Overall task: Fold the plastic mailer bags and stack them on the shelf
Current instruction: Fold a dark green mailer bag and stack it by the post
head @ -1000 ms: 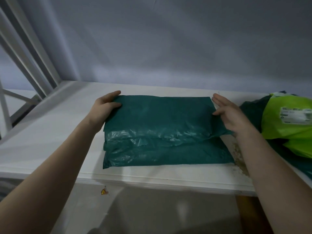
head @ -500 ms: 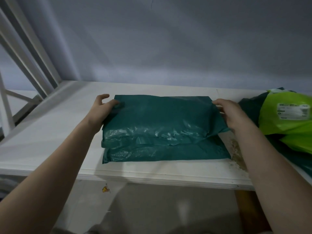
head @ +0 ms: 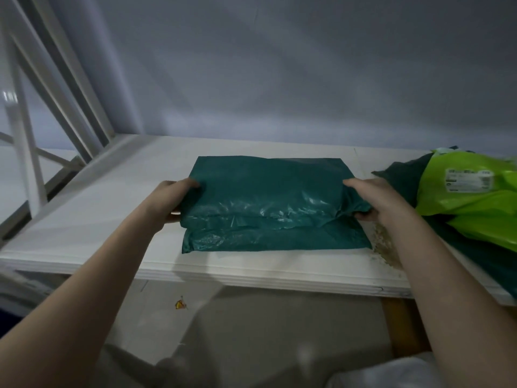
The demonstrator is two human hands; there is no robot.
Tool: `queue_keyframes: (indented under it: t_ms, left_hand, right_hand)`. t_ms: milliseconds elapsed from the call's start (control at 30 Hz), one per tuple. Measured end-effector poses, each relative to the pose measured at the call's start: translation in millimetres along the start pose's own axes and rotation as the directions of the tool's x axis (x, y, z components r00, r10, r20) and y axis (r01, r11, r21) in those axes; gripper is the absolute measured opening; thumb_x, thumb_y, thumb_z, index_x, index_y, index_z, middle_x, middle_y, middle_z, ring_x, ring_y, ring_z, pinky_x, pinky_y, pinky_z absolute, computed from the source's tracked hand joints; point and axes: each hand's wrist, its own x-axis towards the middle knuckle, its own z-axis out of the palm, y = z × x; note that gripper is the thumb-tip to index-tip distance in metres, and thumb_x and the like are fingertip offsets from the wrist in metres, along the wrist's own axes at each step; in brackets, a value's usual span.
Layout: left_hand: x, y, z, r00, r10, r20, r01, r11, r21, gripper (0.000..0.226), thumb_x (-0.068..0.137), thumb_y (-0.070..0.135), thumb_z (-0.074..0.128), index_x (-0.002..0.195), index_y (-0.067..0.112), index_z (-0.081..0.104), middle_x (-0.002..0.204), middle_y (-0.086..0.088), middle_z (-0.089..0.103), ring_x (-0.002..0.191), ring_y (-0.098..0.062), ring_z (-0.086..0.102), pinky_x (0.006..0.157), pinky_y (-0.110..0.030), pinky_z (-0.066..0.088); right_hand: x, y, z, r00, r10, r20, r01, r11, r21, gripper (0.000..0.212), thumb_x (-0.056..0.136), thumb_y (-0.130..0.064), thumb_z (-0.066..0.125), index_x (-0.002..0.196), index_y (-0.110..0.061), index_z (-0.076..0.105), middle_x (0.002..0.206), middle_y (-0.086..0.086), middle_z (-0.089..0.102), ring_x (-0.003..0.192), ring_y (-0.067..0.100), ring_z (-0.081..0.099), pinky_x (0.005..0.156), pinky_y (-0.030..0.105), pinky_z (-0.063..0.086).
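Observation:
A stack of folded dark green mailer bags point(head: 268, 203) lies on the white shelf point(head: 112, 208), near its front edge. My left hand point(head: 170, 200) grips the left side of the top bag, thumb on top and fingers underneath. My right hand point(head: 375, 200) grips the right side the same way, crumpling the plastic there. The top bag's front edge is slightly raised off the bag beneath it.
A heap of unfolded mailers lies at the right end of the shelf: a lime green one with a white label point(head: 470, 197) over dark green ones point(head: 402, 175). White frame bars point(head: 56, 88) rise at the left. A grey wall stands behind.
Both hands went from resting flat at the bag's far corners to gripping its left and right sides nearer me. The top bag's sides are now pinched and crumpled.

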Motion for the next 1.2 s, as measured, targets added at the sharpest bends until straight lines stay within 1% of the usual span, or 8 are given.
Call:
queue_keyframes:
  t_ms: [133,267,400,500,600,700,933,1200]
  left_hand:
    - [-9.5,-5.3,5.2,0.981,0.153,-0.118,-0.141,0.984,0.107,0.022,0.093,0.025,0.050,0.105,0.010,0.061,0.088,-0.009,0.062,0.068,-0.020,0.057,0.053,-0.024,0.045]
    - [-17.1,-9.8,6.4,0.936,0.297,-0.191,-0.256,0.943,0.214,0.023,0.093,0.027,0.048,0.102,0.008,0.060,0.097,-0.015,0.064,0.077,-0.028,0.057,0.051,-0.027,0.042]
    - [-27.3,-9.1,7.3,0.908,0.345,-0.238,-0.286,0.925,0.250,0.027,0.095,0.025,0.043,0.103,0.003,0.058,0.099,-0.018,0.063,0.084,-0.033,0.058,0.069,-0.037,0.048]
    - [-33.7,-10.1,8.4,0.906,0.343,-0.249,-0.277,0.924,0.264,0.028,0.096,0.025,0.041,0.103,0.001,0.055,0.099,-0.018,0.061,0.090,-0.035,0.057,0.073,-0.039,0.046]
    - [-40.2,-16.8,11.6,0.933,0.300,-0.197,-0.221,0.913,0.342,0.028,0.096,0.024,0.039,0.107,0.002,0.053,0.105,-0.018,0.060,0.098,-0.036,0.056,0.081,-0.041,0.046]
    - [-43.5,-25.4,15.8,0.961,0.242,-0.133,-0.169,0.897,0.408,0.029,0.097,0.023,0.039,0.115,0.003,0.049,0.114,-0.019,0.058,0.103,-0.037,0.055,0.088,-0.044,0.048]
    - [-42.7,-43.5,27.5,0.944,0.317,-0.089,-0.177,0.719,0.672,0.019,0.099,0.019,0.037,0.106,0.001,0.038,0.114,-0.024,0.055,0.100,-0.041,0.052,0.073,-0.038,0.034]
    - [-36.6,-51.0,35.0,0.953,0.281,-0.118,-0.115,0.690,0.715,0.023,0.096,0.021,0.042,0.107,0.002,0.036,0.119,-0.021,0.052,0.103,-0.042,0.052,0.073,-0.040,0.036]
  right_hand:
    - [-9.2,8.5,-3.4,0.999,-0.032,-0.020,0.028,0.982,-0.186,0.017,0.091,-0.021,0.053,0.081,-0.008,0.055,0.075,0.010,0.061,0.047,0.020,0.059,0.040,0.021,0.042]
    - [-10.9,20.5,-3.9,0.969,-0.236,-0.078,0.181,0.886,-0.427,0.021,0.095,-0.021,0.047,0.077,-0.009,0.051,0.067,0.006,0.053,0.049,0.019,0.055,0.045,0.022,0.035]
    - [-12.0,25.5,-5.2,0.906,-0.400,-0.139,0.293,0.829,-0.476,0.024,0.094,-0.024,0.049,0.079,-0.005,0.052,0.073,0.008,0.055,0.071,0.026,0.054,0.061,0.029,0.037]
    - [-18.5,27.4,-7.9,0.883,-0.449,-0.137,0.334,0.806,-0.489,0.029,0.096,-0.021,0.047,0.068,-0.012,0.042,0.064,0.002,0.048,0.061,0.021,0.049,0.050,0.025,0.030]
    - [-24.4,33.3,-7.5,0.901,-0.417,-0.117,0.319,0.822,-0.472,0.029,0.098,-0.020,0.043,0.070,-0.012,0.044,0.068,0.004,0.052,0.053,0.017,0.056,0.039,0.023,0.040]
    - [-20.0,43.6,-5.9,0.932,-0.352,-0.090,0.283,0.858,-0.428,0.025,0.098,-0.020,0.044,0.083,-0.002,0.053,0.076,0.010,0.057,0.065,0.026,0.061,0.057,0.038,0.058]
    - [-8.8,60.1,-2.6,0.898,-0.431,-0.089,0.310,0.763,-0.567,0.033,0.097,-0.015,0.043,0.065,-0.013,0.036,0.063,0.006,0.045,0.068,0.024,0.044,0.053,0.030,0.029]
    - [-0.6,66.0,2.0,0.913,-0.403,-0.058,0.272,0.709,-0.651,0.023,0.094,-0.012,0.044,0.071,-0.013,0.048,0.070,0.006,0.050,0.079,0.029,0.051,0.068,0.032,0.040]
